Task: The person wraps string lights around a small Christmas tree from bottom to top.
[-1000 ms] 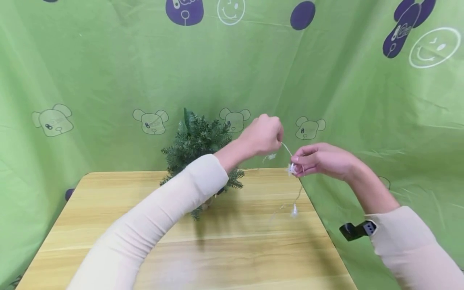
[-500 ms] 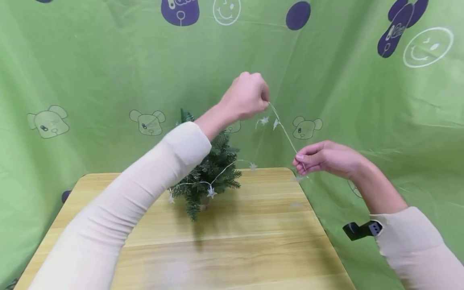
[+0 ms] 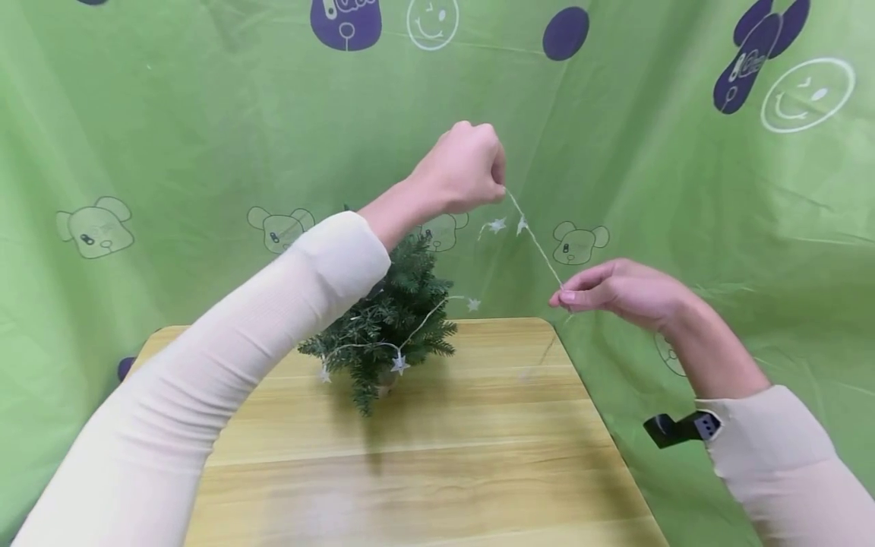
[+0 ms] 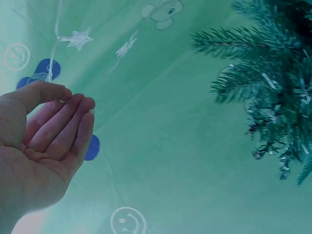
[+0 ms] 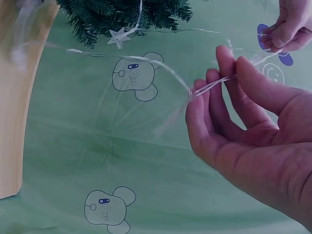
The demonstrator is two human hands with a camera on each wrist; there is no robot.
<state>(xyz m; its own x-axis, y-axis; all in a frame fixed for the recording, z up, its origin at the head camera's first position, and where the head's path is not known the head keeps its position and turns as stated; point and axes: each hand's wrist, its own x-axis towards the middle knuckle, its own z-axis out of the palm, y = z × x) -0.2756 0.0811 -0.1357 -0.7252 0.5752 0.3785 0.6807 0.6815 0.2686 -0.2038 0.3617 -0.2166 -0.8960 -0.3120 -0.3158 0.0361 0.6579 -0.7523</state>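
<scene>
A string of star-shaped fairy lights (image 3: 538,241) runs taut between the two hands. The left hand (image 3: 468,167), raised in front of the small artificial Christmas tree (image 3: 403,311), pinches the wire between thumb and fingertips. Lower and to the right, the right hand (image 3: 618,292) pinches the same wire. One clear star (image 3: 497,226) dangles below the left hand. Another part of the string drapes across the tree's front, with a star (image 3: 399,364) hanging there. In the right wrist view the wire (image 5: 212,87) passes over the right fingers, and its loose end is blurred.
A light wooden table (image 3: 437,456) stands beneath, with the tree near its far edge. Behind hangs a green curtain (image 3: 205,137) printed with bear heads. The left sleeve (image 3: 273,304) hides part of the tree. A black strap piece (image 3: 677,430) juts from the right cuff.
The left hand has risen and shifted left, drawing out the wire between the hands. The string on the tree's front has come into view. The right hand has moved slightly.
</scene>
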